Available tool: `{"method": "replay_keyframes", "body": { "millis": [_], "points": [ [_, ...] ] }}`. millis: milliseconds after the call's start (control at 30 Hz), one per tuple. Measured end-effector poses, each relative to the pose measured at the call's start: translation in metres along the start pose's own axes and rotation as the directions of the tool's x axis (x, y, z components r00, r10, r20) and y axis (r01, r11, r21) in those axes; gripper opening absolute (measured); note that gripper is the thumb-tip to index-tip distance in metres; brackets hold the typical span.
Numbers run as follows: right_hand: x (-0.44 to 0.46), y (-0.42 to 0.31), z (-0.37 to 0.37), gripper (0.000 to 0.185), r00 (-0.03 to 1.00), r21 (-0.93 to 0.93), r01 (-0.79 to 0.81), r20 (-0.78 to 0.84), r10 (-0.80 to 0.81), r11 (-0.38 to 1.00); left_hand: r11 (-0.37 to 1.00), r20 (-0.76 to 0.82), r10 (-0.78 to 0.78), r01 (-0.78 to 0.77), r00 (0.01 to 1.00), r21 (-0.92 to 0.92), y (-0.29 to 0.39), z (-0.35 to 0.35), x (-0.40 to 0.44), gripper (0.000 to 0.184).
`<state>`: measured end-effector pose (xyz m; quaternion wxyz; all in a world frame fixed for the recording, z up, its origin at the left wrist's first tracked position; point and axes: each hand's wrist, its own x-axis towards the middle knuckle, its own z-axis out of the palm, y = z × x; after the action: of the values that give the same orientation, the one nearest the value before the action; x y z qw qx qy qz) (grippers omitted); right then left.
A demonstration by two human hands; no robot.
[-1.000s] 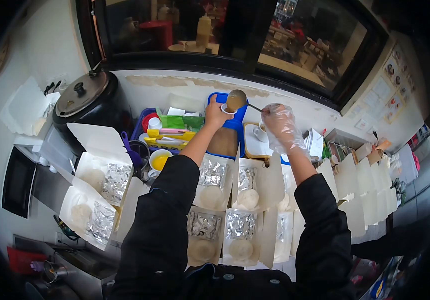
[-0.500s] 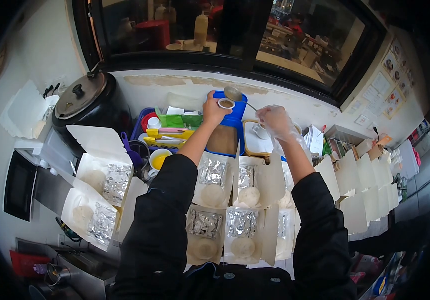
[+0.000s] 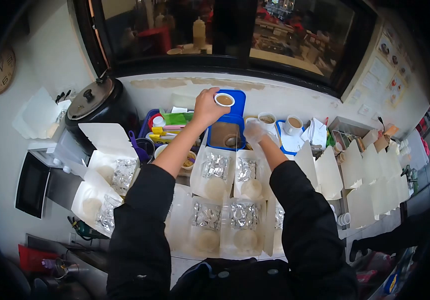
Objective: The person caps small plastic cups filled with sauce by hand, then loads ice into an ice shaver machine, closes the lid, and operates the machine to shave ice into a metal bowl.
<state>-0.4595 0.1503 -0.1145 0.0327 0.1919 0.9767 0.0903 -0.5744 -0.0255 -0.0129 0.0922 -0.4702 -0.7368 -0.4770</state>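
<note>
My left hand point(image 3: 207, 108) grips a small white sauce cup point(image 3: 224, 100) filled with brown gravy, held above the back of a blue tub point(image 3: 219, 116). Brown gravy point(image 3: 220, 133) lies in the tub. In a clear plastic glove, my right hand point(image 3: 256, 132) is closed around a ladle, its handle mostly hidden by the hand. The ladle's bowl point(image 3: 232, 141) dips into the gravy at the tub's right side. Just in front stand open white meal boxes point(image 3: 206, 212), each with a rice mound point(image 3: 215, 189) and a foil packet point(image 3: 215, 166).
Right of the tub are two white mugs point(image 3: 292, 126) and papers point(image 3: 315, 132). A large black lidded pot point(image 3: 116, 107) stands at left, near more open boxes point(image 3: 106, 137). Several open box lids point(image 3: 360, 167) line the right side. A window point(image 3: 230, 62) is behind.
The ladle has gone from above the cup down into the gravy tub, with my right hand moving left and lower. The cup in my left hand looks fuller.
</note>
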Motion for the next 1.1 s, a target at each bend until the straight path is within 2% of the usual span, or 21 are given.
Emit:
{"method": "replay_keyframes", "body": {
  "millis": [33,67,100,133,167,233,267,400,500,567,633,667,767,833,867,900,967,1067,1100],
  "points": [
    [-0.015,0.0,-0.021,0.022,0.994,0.245,0.01,-0.111,0.018,0.969,0.998,0.05,0.056,-0.057,0.997,0.026,0.023,-0.009,-0.003,0.057],
    [-0.035,0.003,-0.04,0.024,0.975,0.472,0.044,-0.211,0.064,0.881,0.997,0.12,0.072,-0.076,0.99,0.028,0.045,-0.014,-0.008,0.057],
    [-0.061,0.005,-0.065,0.026,0.979,0.816,0.086,-0.174,0.102,0.572,0.995,0.188,0.091,-0.098,0.978,0.025,0.069,-0.02,-0.011,0.056],
    [-0.087,0.008,-0.09,0.029,0.981,0.983,0.118,-0.138,0.139,0.141,0.992,0.256,0.113,-0.121,0.96,0.018,0.093,-0.023,-0.015,0.056],
    [-0.119,0.01,-0.11,0.034,0.999,0.85,0.036,-0.016,0.043,-0.525,0.989,0.315,0.141,-0.144,0.939,-0.013,0.118,-0.023,-0.021,0.055],
    [-0.181,0.024,-0.11,0.039,0.983,0.622,0.125,-0.183,0.011,-0.773,0.979,0.435,0.202,-0.181,0.877,-0.09,0.168,-0.017,-0.036,0.053],
    [-0.216,0.032,-0.108,0.042,0.963,0.477,0.156,-0.268,0.027,-0.865,0.977,0.504,0.206,-0.147,0.839,-0.155,0.193,-0.01,-0.045,0.053],
    [-0.362,0.053,-0.091,0.045,0.92,0.403,0.364,-0.295,0.257,-0.84,0.92,0.637,0.392,-0.276,0.664,-0.279,0.298,0.038,-0.091,0.057],
    [-0.455,0.085,-0.054,0.044,0.864,0.401,0.503,-0.224,0.45,-0.766,0.822,0.639,0.568,-0.327,0.518,-0.466,0.357,0.099,-0.131,0.058],
    [-0.51,0.098,-0.037,0.041,0.806,0.267,0.592,-0.184,0.562,-0.761,0.744,0.615,0.668,-0.346,0.42,-0.571,0.391,0.142,-0.159,0.063],
    [-0.559,0.111,-0.028,0.037,0.743,0.122,0.667,-0.185,0.643,-0.735,0.715,0.61,0.696,-0.286,0.377,-0.638,0.421,0.176,-0.187,0.065],
    [-0.585,0.123,-0.005,0.041,0.721,0.058,0.688,-0.161,0.674,-0.723,0.71,0.615,0.689,-0.186,0.384,-0.679,0.434,0.192,-0.197,0.064],
    [-0.651,0.138,0.01,0.042,0.686,0.008,0.725,-0.081,0.723,-0.688,0.795,0.771,0.527,0.114,0.357,-0.596,0.441,0.278,-0.221,0.054],
    [-0.685,0.139,0.018,0.043,0.594,0.021,0.804,-0.047,0.803,-0.594,0.836,0.804,0.545,-0.229,0.236,-0.499,0.419,0.343,-0.246,0.044],
    [-0.7,0.139,0.022,0.044,0.547,0.027,0.837,-0.038,0.837,-0.546,0.807,0.855,0.486,-0.468,0.182,-0.36,0.403,0.377,-0.264,0.041],
    [-0.715,0.138,0.029,0.044,0.534,0.013,0.846,-0.015,0.845,-0.534,0.703,0.898,0.413,-0.681,0.154,-0.207,0.39,0.405,-0.282,0.037],
    [-0.74,0.133,0.049,0.044,0.5,-0.016,0.866,0.03,0.865,-0.5,0.598,0.915,0.38,-0.791,0.136,-0.131,0.372,0.428,-0.302,0.034],
    [-0.763,0.12,0.069,0.044,0.442,-0.056,0.897,0.08,0.894,-0.438,0.58,0.936,0.34,-0.804,0.089,-0.134,0.361,0.449,-0.312,0.034],
    [-0.766,0.116,0.069,0.045,0.455,-0.097,0.889,0.084,0.887,-0.447,0.57,0.941,0.327,-0.812,0.084,-0.125,0.358,0.455,-0.314,0.035]
  ]
}}
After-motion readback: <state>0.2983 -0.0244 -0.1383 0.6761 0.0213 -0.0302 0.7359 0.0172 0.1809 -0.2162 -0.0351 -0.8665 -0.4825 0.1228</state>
